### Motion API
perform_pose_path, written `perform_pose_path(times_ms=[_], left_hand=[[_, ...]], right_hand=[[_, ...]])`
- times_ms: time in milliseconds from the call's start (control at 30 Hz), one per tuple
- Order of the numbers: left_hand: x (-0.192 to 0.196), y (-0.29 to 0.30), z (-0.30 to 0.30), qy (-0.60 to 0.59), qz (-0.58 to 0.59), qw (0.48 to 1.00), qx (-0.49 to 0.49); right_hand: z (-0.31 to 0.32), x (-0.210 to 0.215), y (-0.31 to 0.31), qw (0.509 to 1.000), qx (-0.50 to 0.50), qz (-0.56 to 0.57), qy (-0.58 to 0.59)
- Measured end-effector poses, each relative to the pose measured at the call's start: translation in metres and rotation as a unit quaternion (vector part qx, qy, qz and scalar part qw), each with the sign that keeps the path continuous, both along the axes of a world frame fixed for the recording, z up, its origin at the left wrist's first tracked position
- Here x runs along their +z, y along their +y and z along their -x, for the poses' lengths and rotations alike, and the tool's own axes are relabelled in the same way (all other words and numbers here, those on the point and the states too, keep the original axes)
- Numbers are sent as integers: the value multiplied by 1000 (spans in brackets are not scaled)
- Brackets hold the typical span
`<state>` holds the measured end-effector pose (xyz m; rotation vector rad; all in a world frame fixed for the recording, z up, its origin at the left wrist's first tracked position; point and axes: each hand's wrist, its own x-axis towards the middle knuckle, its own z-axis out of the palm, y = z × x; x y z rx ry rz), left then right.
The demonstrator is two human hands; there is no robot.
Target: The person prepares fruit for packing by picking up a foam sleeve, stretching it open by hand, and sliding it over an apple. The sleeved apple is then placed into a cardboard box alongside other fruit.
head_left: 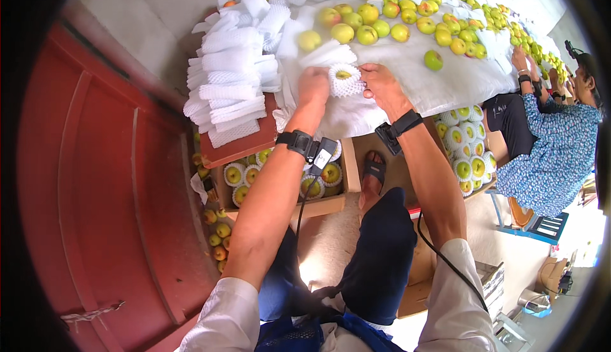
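Note:
An apple (344,75) sits inside a white foam net sleeve (344,88) at the front edge of the cloth-covered table, its top showing through the opening. My left hand (313,87) is closed against the sleeve's left side, its fingertips partly hidden. On the other side, my right hand (384,87) pinches the sleeve's edge between thumb and fingers. Just behind them lie flat empty foam sleeves (331,54). Loose yellow-green and reddish apples (367,34) spread over the white cloth (398,66) farther back.
At left, a tall stack of foam sleeves (232,85) stands on a reddish-brown surface (223,148). Cardboard boxes of sleeved apples (331,174) sit below the table. A red door (121,180) is at far left. Another person (541,142) works at the right.

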<state>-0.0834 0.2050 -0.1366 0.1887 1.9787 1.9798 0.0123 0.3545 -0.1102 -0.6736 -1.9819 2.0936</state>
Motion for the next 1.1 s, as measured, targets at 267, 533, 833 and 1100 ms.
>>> perform_pose_path(times_ms=[267,533,833,1100], left_hand=[[-4,7,-13,132,115,983,58],[7,3,-14,179,197,962,56],[11,5,-24,211,275,937,46],[0,0,-23,313,278,907,45]], right_hand=[[8,-22,5,998,-52,-34,-4],[27,-44,8,935,-93,-339,-53],[4,-12,-18,851,-98,-503,-117],[4,-20,-20,855,-108,-496,-108]])
